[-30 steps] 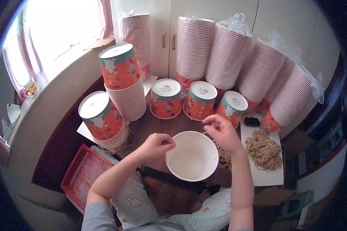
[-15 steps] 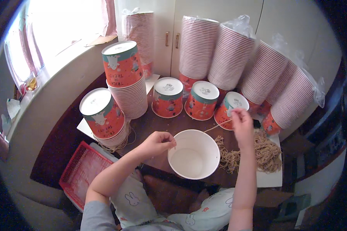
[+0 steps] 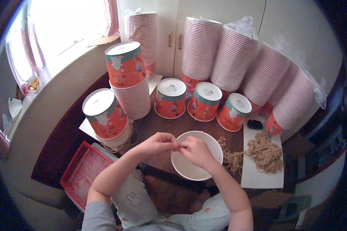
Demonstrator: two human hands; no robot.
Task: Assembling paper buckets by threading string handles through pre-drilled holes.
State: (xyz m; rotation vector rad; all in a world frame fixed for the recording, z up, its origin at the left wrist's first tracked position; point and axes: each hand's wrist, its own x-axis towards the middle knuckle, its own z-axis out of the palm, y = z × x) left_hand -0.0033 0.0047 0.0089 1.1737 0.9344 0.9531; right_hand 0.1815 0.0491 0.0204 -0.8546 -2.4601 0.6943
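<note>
A white-lined paper bucket [image 3: 194, 172] stands mouth up on the table in front of me. At its left rim, my left hand [image 3: 160, 143] is closed in a pinch. My right hand [image 3: 197, 152] reaches over the opening, its fingertips pinched against the left ones. The thin tan string between them is mostly hidden by the fingers. Just right of the bucket lies a loose bunch of the same string [image 3: 231, 156]. A bigger string pile [image 3: 265, 153] rests on a white board [image 3: 256, 179].
Three upturned orange-and-teal buckets [image 3: 170, 102] line the table behind. Nested bucket stacks [image 3: 129, 98] rise at left, and tall plastic-wrapped stacks [image 3: 201, 50] stand at the back and right. A red basket [image 3: 83, 169] sits low at left. A small black object [image 3: 255, 124] lies by the board.
My right hand has come down and left from above the right upturned bucket, where it held the string stretched out, to meet my left hand. The left hand has stayed near the rim.
</note>
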